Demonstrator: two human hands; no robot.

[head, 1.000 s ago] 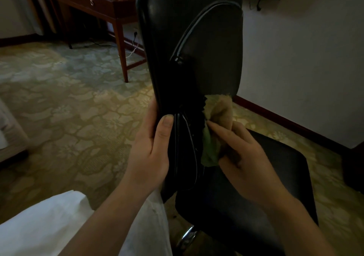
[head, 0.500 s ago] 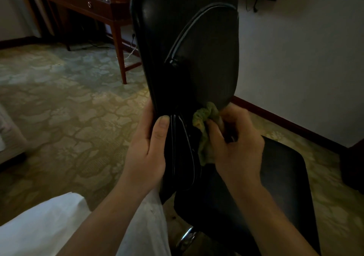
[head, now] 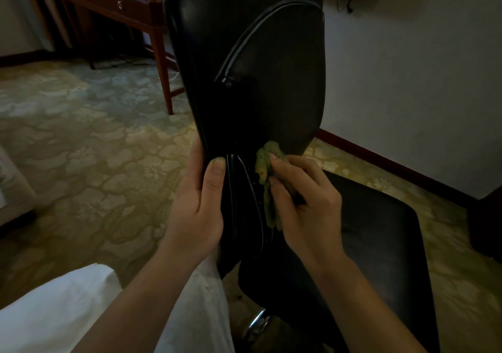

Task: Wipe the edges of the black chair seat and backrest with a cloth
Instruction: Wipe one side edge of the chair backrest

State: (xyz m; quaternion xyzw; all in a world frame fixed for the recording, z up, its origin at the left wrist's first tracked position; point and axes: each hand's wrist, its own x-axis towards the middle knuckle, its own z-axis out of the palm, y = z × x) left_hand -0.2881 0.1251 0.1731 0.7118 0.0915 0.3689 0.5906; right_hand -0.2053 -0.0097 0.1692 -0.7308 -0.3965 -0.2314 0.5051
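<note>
Backrest (head: pixel 244 61): gripped with left hand (head: pixel 194 206), rubbed low with cloth (head: pixel 267 173) pinched in right fingers (head: pixel 288 166); probably needed upward sweep next

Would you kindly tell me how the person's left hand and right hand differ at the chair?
The left hand grips the edge of the backrest bare, thumb laid along it; the right hand bunches a green cloth against the backrest. The left hand sits on the outer side, the right hand over the seat. Both are low on the backrest.
</note>
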